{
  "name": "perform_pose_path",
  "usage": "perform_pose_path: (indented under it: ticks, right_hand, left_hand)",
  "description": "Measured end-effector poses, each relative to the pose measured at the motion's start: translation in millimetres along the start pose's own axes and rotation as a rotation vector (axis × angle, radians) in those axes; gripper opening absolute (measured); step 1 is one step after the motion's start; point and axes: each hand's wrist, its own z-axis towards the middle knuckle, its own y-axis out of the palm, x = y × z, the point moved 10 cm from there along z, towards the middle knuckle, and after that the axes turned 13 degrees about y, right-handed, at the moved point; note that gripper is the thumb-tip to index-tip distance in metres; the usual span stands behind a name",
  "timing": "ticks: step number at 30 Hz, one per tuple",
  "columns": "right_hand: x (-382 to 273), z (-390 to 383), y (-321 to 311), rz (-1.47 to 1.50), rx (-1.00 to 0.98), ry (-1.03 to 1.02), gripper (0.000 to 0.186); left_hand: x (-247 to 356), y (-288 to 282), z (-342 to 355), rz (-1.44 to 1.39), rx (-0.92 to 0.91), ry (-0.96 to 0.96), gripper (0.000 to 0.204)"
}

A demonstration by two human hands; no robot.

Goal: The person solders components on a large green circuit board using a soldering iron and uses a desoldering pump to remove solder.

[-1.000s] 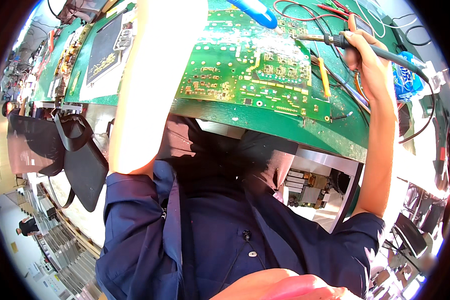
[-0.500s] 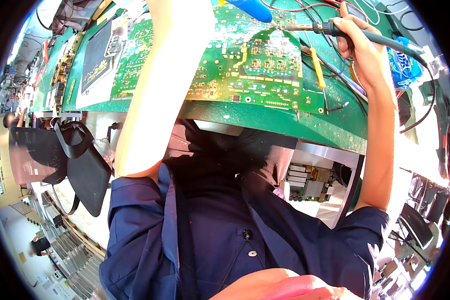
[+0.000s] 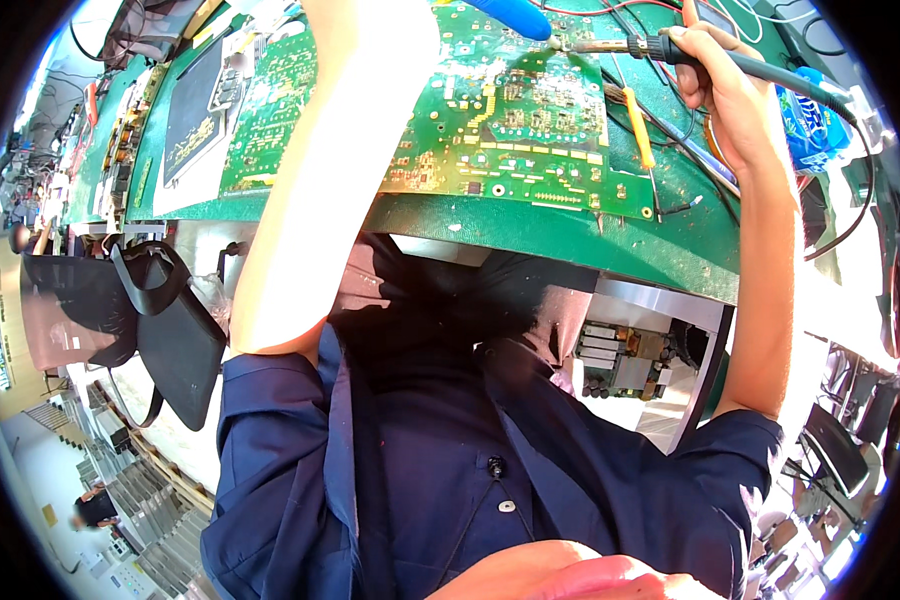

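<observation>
A green circuit board [image 3: 470, 140] lies on the green mat, populated with small parts and pads. In my right hand [image 3: 715, 85] is a soldering iron [image 3: 648, 48] with a black grip, its metal tip at the upper right of the board. A blue tool [image 3: 510, 15] reaches in from the top edge, its nozzle beside the iron tip. My left forearm [image 3: 325, 190], bright in the light, crosses the board and leaves the frame at the top; the hand is out of sight. A yellow-handled screwdriver [image 3: 638, 130] lies right of the board.
A dark panel [image 3: 195, 110] on white backing and a strip of boards [image 3: 130, 135] are at left. Cables, a red-edged meter [image 3: 700, 15] and a blue package [image 3: 810, 130] sit at right. A black chair [image 3: 175, 340] stands left; a person [image 3: 95, 505] is far off, lower left.
The board and desk sit higher in the picture than a second ago, as the view shifted. The iron, right hand and blue tool also appear higher; the iron stays gripped.
</observation>
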Motion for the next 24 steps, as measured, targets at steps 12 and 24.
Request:
perform_pose_path:
  ticks: [12,24]
  right_hand:
    - [3.0,1.6,-1.7,0.053,-0.013,0.009,0.023]
    - [4.8,5.7,-2.2,0.056,-0.056,-0.02,0.023]
  left_hand:
    - [9.4,5.6,-1.4,0.076,-0.156,0.193,0.022]
    - [0.7,-8.0,0.7,0.094,-0.059,0.139,0.022]
